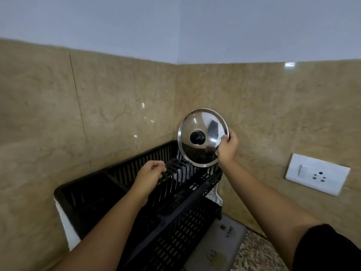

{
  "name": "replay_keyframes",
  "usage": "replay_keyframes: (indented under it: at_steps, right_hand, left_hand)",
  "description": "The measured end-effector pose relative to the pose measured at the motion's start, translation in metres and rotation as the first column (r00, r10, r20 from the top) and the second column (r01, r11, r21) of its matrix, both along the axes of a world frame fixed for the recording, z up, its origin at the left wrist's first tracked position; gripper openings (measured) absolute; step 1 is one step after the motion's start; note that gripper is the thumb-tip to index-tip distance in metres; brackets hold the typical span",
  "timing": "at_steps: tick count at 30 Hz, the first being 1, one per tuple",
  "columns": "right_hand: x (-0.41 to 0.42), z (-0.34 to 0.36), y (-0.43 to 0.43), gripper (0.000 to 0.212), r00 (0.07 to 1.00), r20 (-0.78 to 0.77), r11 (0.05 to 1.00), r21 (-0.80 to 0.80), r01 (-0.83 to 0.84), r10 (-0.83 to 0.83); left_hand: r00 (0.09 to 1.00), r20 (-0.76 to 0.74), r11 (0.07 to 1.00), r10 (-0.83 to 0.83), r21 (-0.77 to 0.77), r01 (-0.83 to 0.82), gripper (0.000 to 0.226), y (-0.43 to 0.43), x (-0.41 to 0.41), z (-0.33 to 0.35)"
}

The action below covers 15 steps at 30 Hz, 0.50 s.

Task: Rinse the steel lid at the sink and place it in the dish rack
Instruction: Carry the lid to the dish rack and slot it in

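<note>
Currently, the right hand grips the round polished steel lid with black knob by its right rim, holding it upright over the far end of the black slotted plastic dish rack. The left hand, fingers curled, rests on the rack's upright dividers.

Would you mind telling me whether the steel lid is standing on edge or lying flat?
On edge: the steel lid stands upright, knob toward the camera, right hand gripping its rim above the dish rack slots.
</note>
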State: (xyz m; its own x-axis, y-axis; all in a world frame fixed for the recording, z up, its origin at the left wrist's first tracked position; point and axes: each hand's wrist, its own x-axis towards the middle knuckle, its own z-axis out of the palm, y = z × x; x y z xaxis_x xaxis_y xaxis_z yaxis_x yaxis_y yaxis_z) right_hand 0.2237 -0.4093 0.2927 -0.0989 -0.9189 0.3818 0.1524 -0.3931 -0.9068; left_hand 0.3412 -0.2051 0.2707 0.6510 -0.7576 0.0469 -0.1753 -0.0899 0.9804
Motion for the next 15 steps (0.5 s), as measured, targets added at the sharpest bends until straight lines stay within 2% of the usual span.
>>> replay_keyframes:
  at_steps: [7, 15]
  right_hand:
    - [0.021, -0.036, -0.032, 0.032, 0.998, -0.041, 0.994, 0.104, -0.036, 0.040]
    - [0.023, -0.039, -0.031, 0.031, 0.995, -0.094, 0.986, 0.165, -0.014, 0.030]
  left_hand:
    - [1.000, -0.022, 1.000, 0.001, -0.026, -0.002, 0.011, -0.001, 0.003, -0.001]
    - [1.000, -0.023, 1.000, 0.010, -0.019, -0.010, 0.015, -0.001, 0.001, -0.004]
